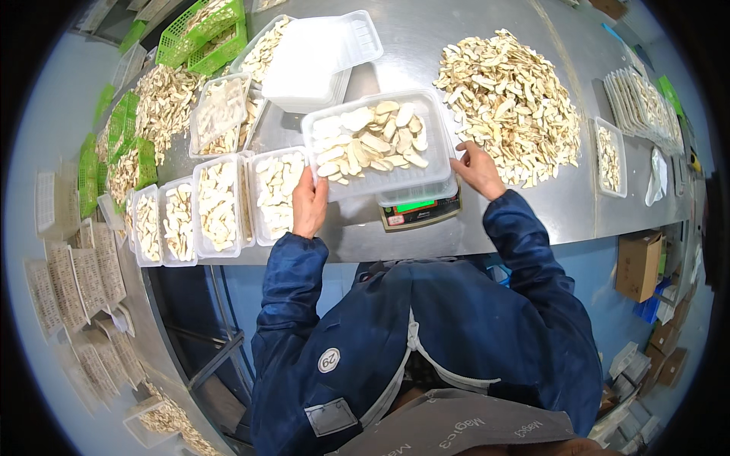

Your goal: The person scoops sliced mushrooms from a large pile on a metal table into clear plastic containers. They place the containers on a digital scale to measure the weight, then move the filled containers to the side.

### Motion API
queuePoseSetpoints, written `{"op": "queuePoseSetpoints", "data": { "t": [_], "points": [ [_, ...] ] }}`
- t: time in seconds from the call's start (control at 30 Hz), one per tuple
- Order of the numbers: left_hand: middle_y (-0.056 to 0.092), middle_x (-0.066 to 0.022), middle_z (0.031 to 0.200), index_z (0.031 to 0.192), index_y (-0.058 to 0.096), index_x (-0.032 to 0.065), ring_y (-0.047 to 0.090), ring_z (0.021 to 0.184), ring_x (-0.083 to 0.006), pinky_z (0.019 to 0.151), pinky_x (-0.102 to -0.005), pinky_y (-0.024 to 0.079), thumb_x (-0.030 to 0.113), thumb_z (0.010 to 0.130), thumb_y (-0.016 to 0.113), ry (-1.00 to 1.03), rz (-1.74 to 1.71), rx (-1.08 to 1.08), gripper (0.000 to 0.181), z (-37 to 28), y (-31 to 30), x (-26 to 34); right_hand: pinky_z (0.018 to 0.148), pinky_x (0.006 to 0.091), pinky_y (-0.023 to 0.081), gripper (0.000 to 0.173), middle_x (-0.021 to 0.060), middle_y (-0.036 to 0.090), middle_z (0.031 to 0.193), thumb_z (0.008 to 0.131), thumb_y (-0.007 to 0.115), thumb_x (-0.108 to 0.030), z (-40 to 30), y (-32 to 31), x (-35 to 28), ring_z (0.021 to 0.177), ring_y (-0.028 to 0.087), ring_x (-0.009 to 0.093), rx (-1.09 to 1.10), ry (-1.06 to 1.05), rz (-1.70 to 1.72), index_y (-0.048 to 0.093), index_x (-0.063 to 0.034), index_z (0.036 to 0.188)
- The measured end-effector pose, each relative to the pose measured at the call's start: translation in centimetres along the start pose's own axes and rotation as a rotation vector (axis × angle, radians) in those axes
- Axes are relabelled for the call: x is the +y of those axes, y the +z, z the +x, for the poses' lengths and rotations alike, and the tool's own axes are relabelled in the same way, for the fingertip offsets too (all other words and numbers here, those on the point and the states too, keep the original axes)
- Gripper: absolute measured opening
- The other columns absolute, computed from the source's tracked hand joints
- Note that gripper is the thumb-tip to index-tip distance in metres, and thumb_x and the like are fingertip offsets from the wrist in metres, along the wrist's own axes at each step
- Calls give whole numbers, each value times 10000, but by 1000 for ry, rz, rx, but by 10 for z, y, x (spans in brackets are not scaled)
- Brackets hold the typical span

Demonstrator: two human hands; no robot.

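My left hand (309,204) grips the lower left corner of a clear plastic tray (319,191) partly filled with pale slices (376,142) that look like dried mushroom. At the tray's right edge is my right hand (480,174), thumb and fingers apart and close to the rim; whether it grips the rim is unclear. The tray is tilted and hides most of what lies beneath. Under it shows the edge of another clear tray (393,198) over a digital scale (423,222) with a lit green display. A large heap of similar slices (507,108) lies right of the tray.
Filled trays (217,205) line the table's front left edge. Behind them stand stacked empty trays (311,68) and green baskets (199,34). Another heap (165,102) lies at far left. A filled tray (610,157) and a tray row (641,108) stand at right.
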State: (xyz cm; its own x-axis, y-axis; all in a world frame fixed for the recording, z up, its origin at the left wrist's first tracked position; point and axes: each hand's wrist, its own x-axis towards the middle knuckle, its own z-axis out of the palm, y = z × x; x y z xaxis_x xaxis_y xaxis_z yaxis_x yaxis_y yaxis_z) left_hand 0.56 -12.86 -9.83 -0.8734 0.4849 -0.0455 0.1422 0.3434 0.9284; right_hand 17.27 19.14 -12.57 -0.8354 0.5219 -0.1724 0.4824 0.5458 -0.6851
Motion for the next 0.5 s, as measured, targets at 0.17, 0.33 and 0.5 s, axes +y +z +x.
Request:
{"op": "queuePoseSetpoints", "data": {
  "t": [0.17, 0.33, 0.5],
  "points": [
    [563, -78, 762, 1108, 537, -6, 492, 679, -154, 631, -290, 421, 145, 914, 504, 21, 120, -9, 248, 4, 2, 12, 587, 404, 473, 252, 184, 617, 677, 773, 651, -224, 1, 7, 8, 624, 607, 346, 258, -50, -29, 596, -22, 913],
    [578, -16, 824, 1167, 520, 12, 462, 689, -56, 593, -219, 369, 129, 936, 499, 65, 27, -57, 260, 10, -3, -16, 592, 381, 468, 207, 163, 623, 688, 802, 644, -206, -8, -81, 40, 626, 602, 317, 380, -30, -151, 616, -7, 854],
    [582, -30, 735, 1112, 540, 11, 504, 632, -96, 559, -263, 403, 169, 932, 505, 39, 116, -61, 242, 16, 19, -20, 622, 294, 455, 221, 70, 604, 707, 855, 607, -187, -2, -173, 41, 660, 558, 133, 445, -47, 17, 622, 17, 939]
  ]
}}
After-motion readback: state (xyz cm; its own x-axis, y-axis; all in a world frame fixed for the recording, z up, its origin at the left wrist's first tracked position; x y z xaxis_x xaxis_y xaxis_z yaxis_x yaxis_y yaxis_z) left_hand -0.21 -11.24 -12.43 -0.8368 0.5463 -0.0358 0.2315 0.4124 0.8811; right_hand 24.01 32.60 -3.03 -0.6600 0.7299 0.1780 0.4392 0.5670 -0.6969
